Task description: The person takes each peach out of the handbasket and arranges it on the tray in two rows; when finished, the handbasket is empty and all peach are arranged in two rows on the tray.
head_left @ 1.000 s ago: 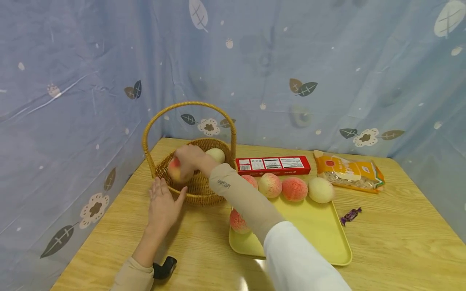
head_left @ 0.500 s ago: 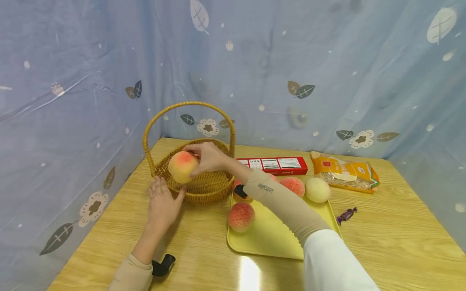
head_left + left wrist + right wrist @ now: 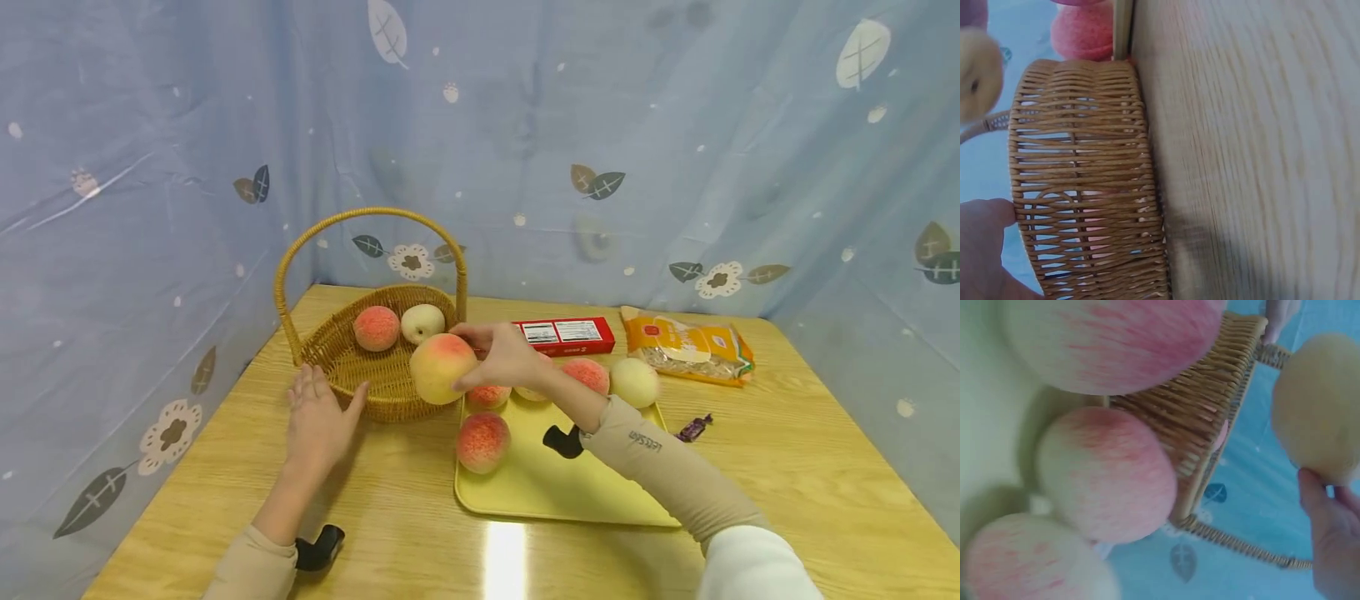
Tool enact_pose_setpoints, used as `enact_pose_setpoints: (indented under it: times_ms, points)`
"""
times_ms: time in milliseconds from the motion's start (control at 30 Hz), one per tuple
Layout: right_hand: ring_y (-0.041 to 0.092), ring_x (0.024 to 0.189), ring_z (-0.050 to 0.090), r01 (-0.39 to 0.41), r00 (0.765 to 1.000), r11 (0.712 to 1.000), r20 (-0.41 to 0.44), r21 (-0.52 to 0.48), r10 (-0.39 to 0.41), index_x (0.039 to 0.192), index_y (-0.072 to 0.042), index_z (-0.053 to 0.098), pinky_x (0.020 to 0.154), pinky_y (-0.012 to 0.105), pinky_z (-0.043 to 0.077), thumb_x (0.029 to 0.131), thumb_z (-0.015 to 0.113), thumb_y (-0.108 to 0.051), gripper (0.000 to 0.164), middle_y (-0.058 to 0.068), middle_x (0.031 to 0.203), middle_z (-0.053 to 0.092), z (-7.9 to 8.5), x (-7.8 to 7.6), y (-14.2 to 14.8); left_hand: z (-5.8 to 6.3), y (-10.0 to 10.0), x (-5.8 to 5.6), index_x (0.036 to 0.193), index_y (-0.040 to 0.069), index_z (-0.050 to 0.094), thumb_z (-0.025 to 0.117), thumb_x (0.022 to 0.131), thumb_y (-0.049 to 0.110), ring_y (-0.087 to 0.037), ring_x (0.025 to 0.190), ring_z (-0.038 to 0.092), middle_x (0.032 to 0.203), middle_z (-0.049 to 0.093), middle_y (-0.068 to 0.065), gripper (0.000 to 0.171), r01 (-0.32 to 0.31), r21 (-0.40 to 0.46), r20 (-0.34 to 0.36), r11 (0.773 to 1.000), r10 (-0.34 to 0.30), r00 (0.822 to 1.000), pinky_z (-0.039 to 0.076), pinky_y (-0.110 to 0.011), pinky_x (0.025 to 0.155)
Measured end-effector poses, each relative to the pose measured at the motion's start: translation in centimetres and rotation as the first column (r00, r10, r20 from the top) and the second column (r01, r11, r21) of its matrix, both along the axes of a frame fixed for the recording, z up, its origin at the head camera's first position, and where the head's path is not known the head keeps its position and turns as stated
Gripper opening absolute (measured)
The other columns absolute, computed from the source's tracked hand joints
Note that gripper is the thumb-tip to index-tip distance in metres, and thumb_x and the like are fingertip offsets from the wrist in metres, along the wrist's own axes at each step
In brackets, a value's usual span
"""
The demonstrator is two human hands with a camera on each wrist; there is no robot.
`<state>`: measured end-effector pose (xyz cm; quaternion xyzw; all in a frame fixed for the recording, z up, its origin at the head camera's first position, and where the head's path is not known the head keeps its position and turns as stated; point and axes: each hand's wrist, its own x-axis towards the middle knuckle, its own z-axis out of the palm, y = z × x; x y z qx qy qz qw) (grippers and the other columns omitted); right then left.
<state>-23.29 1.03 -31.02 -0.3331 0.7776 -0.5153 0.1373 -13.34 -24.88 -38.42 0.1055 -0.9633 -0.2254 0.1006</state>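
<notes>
the right hand (image 3: 504, 357) holds a peach (image 3: 442, 367) in curled fingers, in the air between the basket (image 3: 375, 367) and the tray (image 3: 555, 483), just above the basket's right rim. the left hand (image 3: 317, 417) lies flat on the table (image 3: 810, 492), fingers straight and spread, thumb by the basket wall. 2 peaches sit in the basket: a pink one (image 3: 377, 327) and a pale one (image 3: 422, 322). the hand and wrist hide part of the tray's back row. the right wrist view is blurred; the left wrist view shows mostly wicker and 1 fingertip (image 3: 985, 215).
</notes>
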Motion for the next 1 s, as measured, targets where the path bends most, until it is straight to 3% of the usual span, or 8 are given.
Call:
enact_pose_setpoints:
  times_ms: [233,467,667,800,1000]
  points:
    - [0.032,0.122,0.056,0.194,0.975,0.981,0.105,0.020,-0.195,0.130,0.008,0.056,0.095,0.039,0.050,0.067,0.083,-0.001,0.070,0.021,0.129,0.060,-1.5,1.4,5.2,-0.1,-0.1,-0.1,0.140,-0.028,0.006,0.028,0.102,0.056,-0.057,0.139,0.003,0.147,0.000,-0.046,0.095,0.028,-0.039,0.034,0.999,-0.027,0.999,0.006,-0.062,0.112]
    - [0.035,0.122,0.055,0.245,0.963,0.969,0.111,0.014,-0.245,0.131,0.011,0.054,0.097,0.039,0.048,0.067,0.082,-0.002,0.071,0.023,0.129,0.059,-3.2,2.8,9.0,0.0,-0.4,-0.3,0.139,-0.029,0.005,0.030,0.101,0.056,-0.058,0.138,0.004,0.146,0.001,-0.048,0.096,0.030,-0.027,0.029,0.999,-0.029,0.999,0.007,-0.063,0.112]
    - [0.041,0.123,0.053,0.272,0.960,0.958,0.040,0.094,-0.276,0.135,0.015,0.047,0.098,0.045,0.047,0.065,0.082,-0.007,0.081,0.028,0.133,0.054,-3.9,3.8,10.9,0.1,-0.6,-0.3,0.138,-0.030,0.008,0.034,0.102,0.053,-0.059,0.137,0.006,0.145,0.003,-0.048,0.094,0.031,-0.014,-0.012,0.999,-0.032,0.999,0.008,-0.064,0.111]
    - [0.038,0.113,0.061,0.302,0.953,0.939,-0.057,0.164,-0.297,0.124,0.011,0.060,0.093,0.044,0.051,0.061,0.083,-0.009,0.070,0.023,0.119,0.065,-4.6,4.3,11.7,0.0,-0.7,-0.3,0.137,-0.031,0.009,0.034,0.102,0.053,-0.059,0.137,0.006,0.145,0.003,-0.048,0.094,0.038,-0.015,-0.019,0.999,-0.039,0.999,0.008,-0.064,0.111]
    - [0.026,0.094,0.068,0.400,0.910,0.868,-0.241,0.295,-0.337,0.113,0.002,0.068,0.080,0.038,0.056,0.054,0.084,-0.010,0.063,0.010,0.101,0.071,-5.7,5.1,12.0,-0.1,-0.5,-0.3,0.137,-0.031,0.009,0.031,0.102,0.054,-0.060,0.137,0.007,0.144,0.004,-0.049,0.094,0.044,-0.027,-0.024,0.999,-0.044,0.999,0.009,-0.065,0.111]
